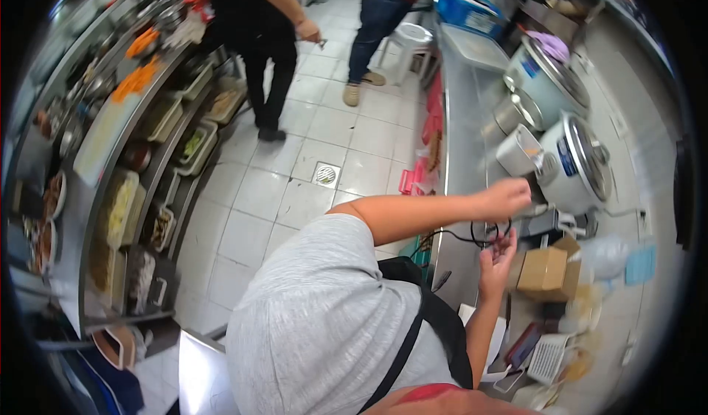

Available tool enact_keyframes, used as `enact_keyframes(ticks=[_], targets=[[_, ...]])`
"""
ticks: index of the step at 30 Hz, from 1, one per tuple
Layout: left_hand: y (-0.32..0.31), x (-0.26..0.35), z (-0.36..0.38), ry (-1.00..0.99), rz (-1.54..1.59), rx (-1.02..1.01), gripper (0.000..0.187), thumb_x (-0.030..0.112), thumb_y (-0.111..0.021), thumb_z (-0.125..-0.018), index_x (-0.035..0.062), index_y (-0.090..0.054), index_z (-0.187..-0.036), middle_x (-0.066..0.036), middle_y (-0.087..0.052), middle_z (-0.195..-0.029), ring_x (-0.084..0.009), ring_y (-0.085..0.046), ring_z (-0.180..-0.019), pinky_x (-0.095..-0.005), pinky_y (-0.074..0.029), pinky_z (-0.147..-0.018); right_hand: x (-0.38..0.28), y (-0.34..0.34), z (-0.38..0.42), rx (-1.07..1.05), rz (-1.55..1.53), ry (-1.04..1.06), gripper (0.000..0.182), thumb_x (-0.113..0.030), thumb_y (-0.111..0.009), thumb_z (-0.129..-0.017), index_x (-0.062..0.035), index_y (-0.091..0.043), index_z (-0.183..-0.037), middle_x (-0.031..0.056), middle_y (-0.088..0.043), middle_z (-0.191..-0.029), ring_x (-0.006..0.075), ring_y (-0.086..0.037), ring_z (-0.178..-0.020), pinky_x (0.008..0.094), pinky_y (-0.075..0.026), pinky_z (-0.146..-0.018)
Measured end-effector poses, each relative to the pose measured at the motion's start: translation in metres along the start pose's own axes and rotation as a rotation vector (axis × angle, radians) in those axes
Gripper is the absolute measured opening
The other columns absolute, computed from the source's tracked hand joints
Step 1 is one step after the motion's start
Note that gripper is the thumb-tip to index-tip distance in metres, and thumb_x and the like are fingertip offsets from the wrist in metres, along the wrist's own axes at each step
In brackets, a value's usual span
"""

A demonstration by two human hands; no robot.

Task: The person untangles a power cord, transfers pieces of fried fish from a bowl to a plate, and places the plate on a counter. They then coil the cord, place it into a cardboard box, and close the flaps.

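Note:
My left hand (pixel 507 198) is curled closed above the counter. Whatever its fingers hold is hidden. Just below it, a thin black cable (pixel 473 236) hangs in loose loops and trails left over the counter edge. My right hand (pixel 498 258) has its thumb apart and its fingers bent around the cable near their tips. A small dark grey device (pixel 542 225) sits beyond my hands. Close to my right hand is an open cardboard box (pixel 543 272).
Two rice cookers (pixel 582 160) (pixel 549 79), a metal pot (pixel 515 112) and a white container (pixel 518 151) line the steel counter (pixel 472 105). A white basket (pixel 549 357) is nearby. Two people (pixel 254 31) (pixel 380 24) stand on the tiled floor. Food trays (pixel 125 208) fill the left shelves.

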State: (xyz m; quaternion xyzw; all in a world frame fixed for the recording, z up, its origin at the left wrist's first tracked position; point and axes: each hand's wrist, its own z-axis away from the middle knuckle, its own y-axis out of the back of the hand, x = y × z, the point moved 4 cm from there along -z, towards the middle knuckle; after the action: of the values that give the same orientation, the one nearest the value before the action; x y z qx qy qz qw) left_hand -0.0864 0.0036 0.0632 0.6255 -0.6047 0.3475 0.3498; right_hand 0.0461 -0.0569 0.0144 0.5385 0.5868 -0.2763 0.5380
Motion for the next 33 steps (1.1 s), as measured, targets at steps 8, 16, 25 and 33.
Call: enact_keyframes(ticks=[8,16,25,33], targets=[[0.074,0.007,0.015,0.201,0.744,0.172,0.012,0.017,-0.041,-0.084,0.0059,-0.041,-0.080,-0.001,-0.043,-0.056,-0.0112,-0.049,-0.052,-0.0254,-0.041,-0.048,0.000,-0.020,-0.033,0.040,-0.407,-0.463,0.018,-0.025,-0.044,-0.086,-0.0074,-0.046,-0.091,-0.0004,-0.041,-0.059,0.0117,-0.042,-0.051,0.0254,-0.039,-0.047],[0.214,-0.010,0.057,0.209,1.164,0.676,0.009,0.019,-0.042,-0.083,0.0142,-0.038,-0.077,0.005,-0.034,-0.056,-0.0077,-0.039,-0.047,-0.0274,-0.039,-0.046,0.006,0.021,-0.081,-0.057,-0.766,-0.299,0.012,-0.020,-0.040,-0.088,-0.0102,-0.047,-0.089,-0.0044,-0.030,-0.057,0.0047,-0.025,-0.044,0.0173,-0.025,-0.037],[0.366,-0.006,0.182,0.477,0.868,0.866,0.020,0.024,-0.043,-0.082,0.0063,-0.046,-0.074,-0.005,-0.051,-0.069,-0.0179,-0.052,-0.062,-0.0311,-0.043,-0.059,-0.099,-0.138,-0.121,-0.647,-0.711,-0.070,0.010,-0.013,-0.048,-0.084,-0.0056,-0.046,-0.089,-0.0012,-0.039,-0.060,0.0036,-0.026,-0.043,0.0170,-0.019,-0.035],[0.393,0.097,0.231,0.204,-0.260,0.491,0.044,0.032,-0.051,-0.080,-0.0022,-0.040,-0.106,-0.007,-0.053,-0.084,-0.0147,-0.050,-0.081,-0.0269,-0.040,-0.074,-0.154,-0.339,-0.093,-0.838,-0.451,0.098,0.010,-0.013,-0.051,-0.083,-0.0045,-0.046,-0.082,-0.0058,-0.036,-0.054,0.0002,-0.029,-0.044,0.0157,-0.020,-0.038]])
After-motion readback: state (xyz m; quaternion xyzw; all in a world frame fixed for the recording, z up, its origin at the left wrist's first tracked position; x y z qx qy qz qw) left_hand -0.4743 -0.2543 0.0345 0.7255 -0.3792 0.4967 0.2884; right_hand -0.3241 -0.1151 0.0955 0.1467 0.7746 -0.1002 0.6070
